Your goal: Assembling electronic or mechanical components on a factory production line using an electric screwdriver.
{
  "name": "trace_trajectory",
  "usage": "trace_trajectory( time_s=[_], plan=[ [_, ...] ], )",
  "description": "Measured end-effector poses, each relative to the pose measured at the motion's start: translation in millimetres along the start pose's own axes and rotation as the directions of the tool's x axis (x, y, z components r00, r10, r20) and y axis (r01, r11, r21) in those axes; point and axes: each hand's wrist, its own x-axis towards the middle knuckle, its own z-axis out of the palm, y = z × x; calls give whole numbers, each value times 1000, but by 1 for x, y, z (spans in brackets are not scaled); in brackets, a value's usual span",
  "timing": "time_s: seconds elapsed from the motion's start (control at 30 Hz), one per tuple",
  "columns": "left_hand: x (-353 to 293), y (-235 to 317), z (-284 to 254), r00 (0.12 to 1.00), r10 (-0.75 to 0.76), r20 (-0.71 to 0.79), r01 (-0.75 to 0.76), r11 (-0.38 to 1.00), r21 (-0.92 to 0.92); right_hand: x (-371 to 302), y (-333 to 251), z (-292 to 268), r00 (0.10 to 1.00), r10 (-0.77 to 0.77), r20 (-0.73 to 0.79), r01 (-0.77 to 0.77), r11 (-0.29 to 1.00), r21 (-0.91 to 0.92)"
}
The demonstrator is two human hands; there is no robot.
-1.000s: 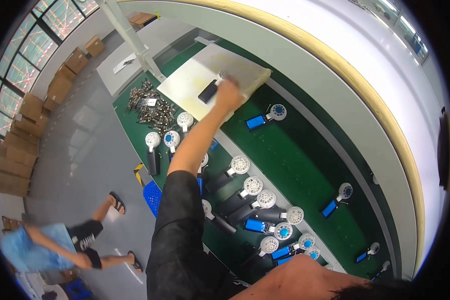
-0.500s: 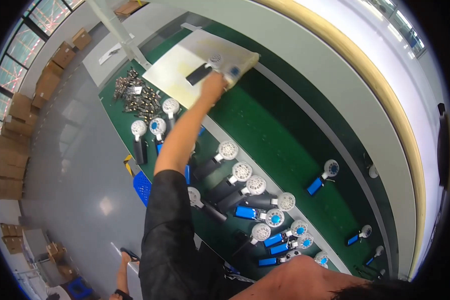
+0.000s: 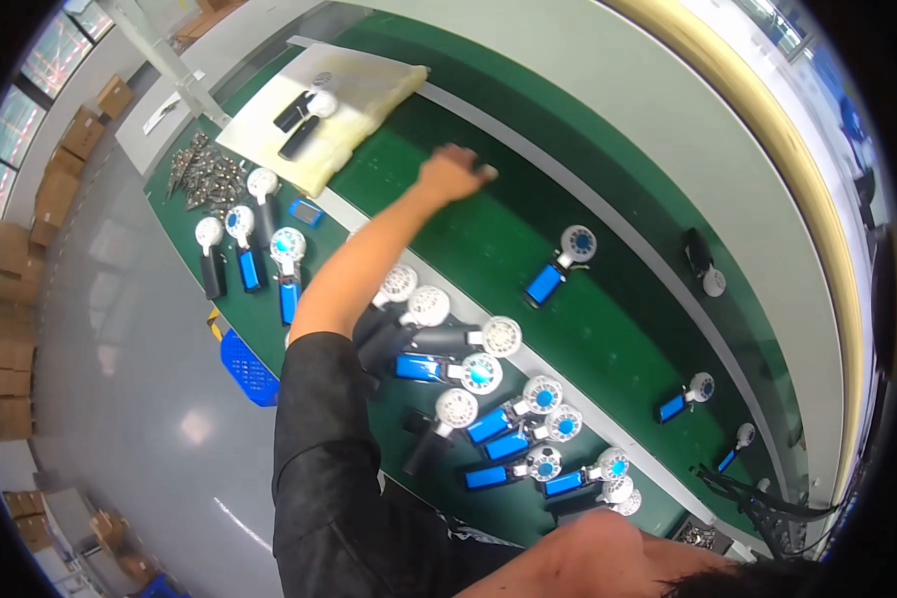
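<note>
My left hand point(image 3: 453, 173) reaches over the green conveyor belt point(image 3: 409, 140) with its thumb held out to the right. Its fingers are slightly bent, and I see nothing in them. To its left, two handheld fans with dark handles lie side by side on a pale foam sheet point(image 3: 259, 118); the nearer fan point(image 3: 299, 138) has a white head. Farther right along the belt is a blue-handled fan point(image 3: 544, 285), not touched by the hand. My right hand is out of view.
Several black- and blue-handled fans point(image 3: 480, 374) crowd the green worktable beside the belt. A heap of small metal parts point(image 3: 207, 174) and a small blue device point(image 3: 306, 211) sit at its far left. More fans point(image 3: 673, 407) lie along the belt. A blue basket point(image 3: 249, 371) stands below the table edge.
My left hand has left the fan on the foam sheet and moved right over the belt. Two fans now show plainly on the foam. The whole view has shifted.
</note>
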Motion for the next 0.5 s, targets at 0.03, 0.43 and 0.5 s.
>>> trace_trajectory(
  time_s=[0.03, 0.43, 0.5],
  plan=[
    [-9, 56, 6, 986, -56, 157, 82, 983, -164, -1, 14, 9, 1000, 10, -11, -10, 1000, -3],
    [-57, 235, 101, 937, 226, 267, -205, 973, -105, -13, 55, 50, 971, 237, 3, -236, 965, 117],
    [-65, 297, 97, 892, 376, 252, -355, 926, -125, -16, 54, 34, 971, 232, -56, -221, 963, 155]
  ],
)
